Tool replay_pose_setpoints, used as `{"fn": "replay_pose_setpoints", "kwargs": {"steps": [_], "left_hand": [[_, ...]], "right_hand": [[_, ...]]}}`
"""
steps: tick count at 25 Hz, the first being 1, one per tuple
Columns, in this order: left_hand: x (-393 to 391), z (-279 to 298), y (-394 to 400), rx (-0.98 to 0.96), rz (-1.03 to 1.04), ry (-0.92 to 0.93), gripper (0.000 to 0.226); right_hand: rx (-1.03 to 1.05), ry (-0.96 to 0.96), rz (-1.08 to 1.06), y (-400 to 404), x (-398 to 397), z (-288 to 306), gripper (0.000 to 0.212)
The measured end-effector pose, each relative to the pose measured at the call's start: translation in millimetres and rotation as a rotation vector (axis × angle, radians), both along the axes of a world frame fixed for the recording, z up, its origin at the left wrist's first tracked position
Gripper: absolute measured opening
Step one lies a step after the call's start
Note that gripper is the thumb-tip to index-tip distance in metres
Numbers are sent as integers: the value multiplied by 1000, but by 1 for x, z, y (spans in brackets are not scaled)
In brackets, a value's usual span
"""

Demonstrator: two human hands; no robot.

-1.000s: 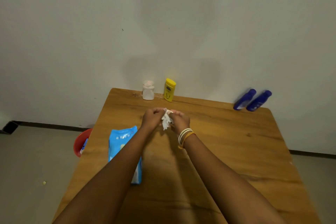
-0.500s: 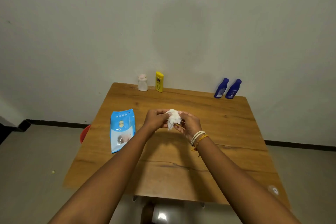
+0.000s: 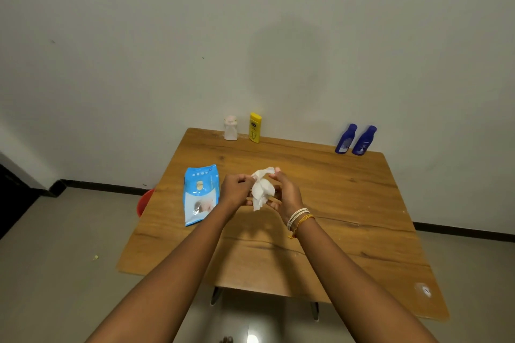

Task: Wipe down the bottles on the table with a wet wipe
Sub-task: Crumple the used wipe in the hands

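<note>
Over the middle of the wooden table (image 3: 348, 217), my left hand (image 3: 235, 189) and my right hand (image 3: 287, 193) both pinch a crumpled white wet wipe (image 3: 261, 189) between them. Along the far edge by the wall stand a small white bottle (image 3: 230, 127) and a yellow bottle (image 3: 255, 127). At the far right corner are two blue bottles (image 3: 345, 138) (image 3: 363, 140), side by side. No bottle is touched by either hand.
A blue wet-wipe pack (image 3: 201, 193) lies flat on the table, left of my hands. A red bin (image 3: 144, 202) stands on the floor beside the table's left edge. The wall runs right behind the bottles.
The view has pulled back from the table, so more of it shows. The wipe has been spread wider between my hands; my right thumb now lifts one corner of it.
</note>
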State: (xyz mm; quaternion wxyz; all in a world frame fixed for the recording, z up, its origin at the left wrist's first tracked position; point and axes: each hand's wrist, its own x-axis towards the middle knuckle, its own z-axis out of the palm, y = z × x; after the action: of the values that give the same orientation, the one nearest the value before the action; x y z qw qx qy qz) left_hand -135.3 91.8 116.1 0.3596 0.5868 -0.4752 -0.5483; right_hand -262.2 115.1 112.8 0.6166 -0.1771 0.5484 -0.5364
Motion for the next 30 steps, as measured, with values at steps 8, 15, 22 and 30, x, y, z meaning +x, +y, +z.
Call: {"fn": "replay_pose_setpoints", "kwargs": {"steps": [8, 15, 22, 30], "left_hand": [[68, -3, 6, 23, 139, 66, 20], [192, -9, -10, 60, 259, 65, 9], [366, -43, -43, 214, 160, -39, 20], [470, -103, -118, 496, 135, 94, 21]], "right_hand": [[4, 78, 163, -9, 71, -8, 19], [44, 69, 295, -49, 193, -15, 14], [181, 134, 416, -102, 363, -59, 21], [355, 342, 514, -163, 452, -120, 30]]}}
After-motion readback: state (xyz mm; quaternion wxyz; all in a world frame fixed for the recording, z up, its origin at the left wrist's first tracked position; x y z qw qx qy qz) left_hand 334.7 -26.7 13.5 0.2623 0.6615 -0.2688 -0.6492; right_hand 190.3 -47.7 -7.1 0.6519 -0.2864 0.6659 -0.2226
